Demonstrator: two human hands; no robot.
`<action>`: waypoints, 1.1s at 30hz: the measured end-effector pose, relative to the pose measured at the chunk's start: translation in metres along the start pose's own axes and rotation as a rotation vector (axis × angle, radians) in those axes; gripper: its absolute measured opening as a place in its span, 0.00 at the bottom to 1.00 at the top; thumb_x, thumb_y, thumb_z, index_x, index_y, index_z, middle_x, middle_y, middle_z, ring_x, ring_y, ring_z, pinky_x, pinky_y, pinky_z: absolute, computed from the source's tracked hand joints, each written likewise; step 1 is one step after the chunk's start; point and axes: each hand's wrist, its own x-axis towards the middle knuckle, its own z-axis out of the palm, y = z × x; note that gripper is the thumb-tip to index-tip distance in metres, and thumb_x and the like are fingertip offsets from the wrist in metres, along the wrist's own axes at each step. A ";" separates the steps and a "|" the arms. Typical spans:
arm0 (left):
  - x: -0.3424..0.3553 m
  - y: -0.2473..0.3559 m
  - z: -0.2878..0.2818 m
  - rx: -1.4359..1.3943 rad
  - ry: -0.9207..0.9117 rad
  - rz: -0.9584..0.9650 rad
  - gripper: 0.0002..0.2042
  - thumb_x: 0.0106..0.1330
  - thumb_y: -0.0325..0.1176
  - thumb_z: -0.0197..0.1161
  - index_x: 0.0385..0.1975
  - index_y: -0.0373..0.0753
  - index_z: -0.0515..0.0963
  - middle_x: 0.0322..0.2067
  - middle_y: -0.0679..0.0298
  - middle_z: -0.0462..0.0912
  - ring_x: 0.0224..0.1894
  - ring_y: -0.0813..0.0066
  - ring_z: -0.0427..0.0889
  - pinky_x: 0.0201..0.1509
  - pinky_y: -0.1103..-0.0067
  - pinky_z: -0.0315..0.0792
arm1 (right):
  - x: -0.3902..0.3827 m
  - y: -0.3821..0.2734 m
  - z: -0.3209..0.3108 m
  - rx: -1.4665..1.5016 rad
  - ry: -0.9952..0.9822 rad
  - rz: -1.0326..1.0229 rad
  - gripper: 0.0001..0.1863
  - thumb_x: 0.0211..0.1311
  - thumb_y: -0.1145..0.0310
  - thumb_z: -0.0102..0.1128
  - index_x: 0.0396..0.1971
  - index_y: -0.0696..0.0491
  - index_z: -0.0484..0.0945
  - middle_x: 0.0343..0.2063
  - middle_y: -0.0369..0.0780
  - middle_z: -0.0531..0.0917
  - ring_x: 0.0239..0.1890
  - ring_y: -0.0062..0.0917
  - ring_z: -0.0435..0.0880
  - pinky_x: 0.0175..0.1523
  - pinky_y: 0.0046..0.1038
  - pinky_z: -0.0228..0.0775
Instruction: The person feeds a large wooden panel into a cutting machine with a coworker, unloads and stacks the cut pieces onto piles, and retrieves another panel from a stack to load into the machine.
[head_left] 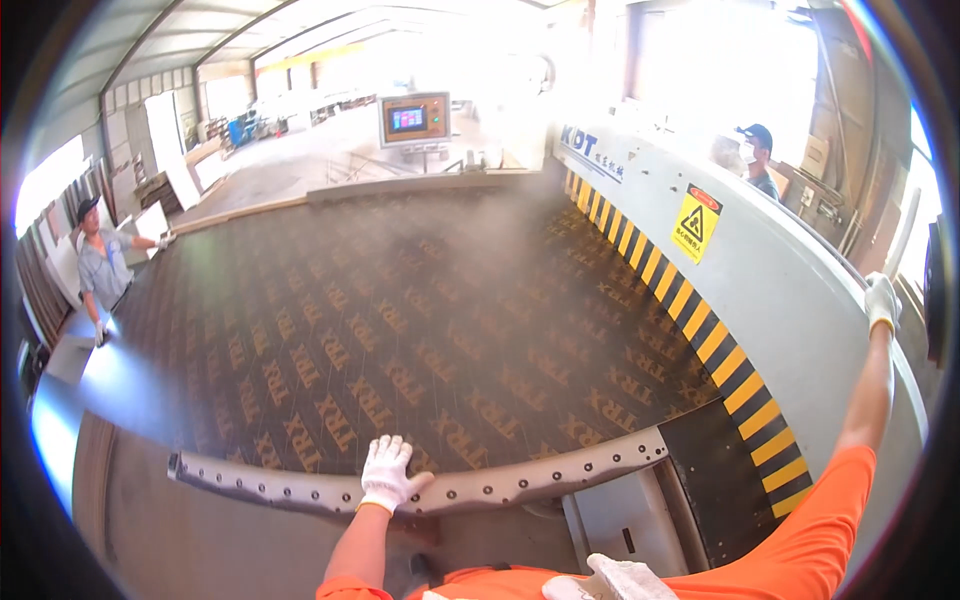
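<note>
A large dark-brown board (400, 330) with a repeated golden print spreads in front of me and reaches close to the striped machine. My left hand (390, 472), in a white knit glove, lies flat near the board's close edge, fingers stretched forward and thumb out to the right. Under its heel runs a curved-looking grey metal rail (290, 492) dotted with round fittings. My right hand (882, 302), also gloved, is up on the top edge of the machine's long grey beam (790, 290); its fingers are too small and partly hidden to read.
Yellow-and-black stripes (715, 345) edge the beam, beside a yellow warning sign (696, 225). A control screen (413, 119) stands at the far side. One co-worker (103, 258) touches the board's left side; another person (758, 160) is behind the beam. Haze hangs over the far board.
</note>
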 end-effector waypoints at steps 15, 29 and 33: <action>-0.257 0.067 0.037 -0.301 0.024 -0.236 0.36 0.59 0.44 0.76 0.68 0.35 0.77 0.67 0.41 0.80 0.73 0.35 0.75 0.81 0.50 0.68 | -0.028 0.036 0.028 0.038 -0.032 -0.064 0.24 0.72 0.46 0.60 0.54 0.44 0.94 0.53 0.47 0.94 0.62 0.42 0.90 0.79 0.53 0.64; -0.318 0.039 0.136 -0.676 -0.738 -0.511 0.35 0.75 0.63 0.60 0.69 0.39 0.84 0.69 0.44 0.84 0.72 0.45 0.83 0.77 0.59 0.74 | -0.335 -0.091 0.136 0.809 -0.072 -0.517 0.14 0.63 0.71 0.67 0.48 0.56 0.87 0.52 0.50 0.87 0.58 0.47 0.85 0.66 0.45 0.77; -0.273 0.063 0.077 -0.761 -0.539 -0.619 0.38 0.75 0.63 0.61 0.73 0.39 0.81 0.69 0.44 0.84 0.73 0.42 0.81 0.77 0.60 0.74 | -0.609 -0.155 0.102 1.147 -0.469 -0.734 0.11 0.55 0.74 0.70 0.39 0.55 0.90 0.43 0.50 0.91 0.50 0.51 0.89 0.62 0.49 0.81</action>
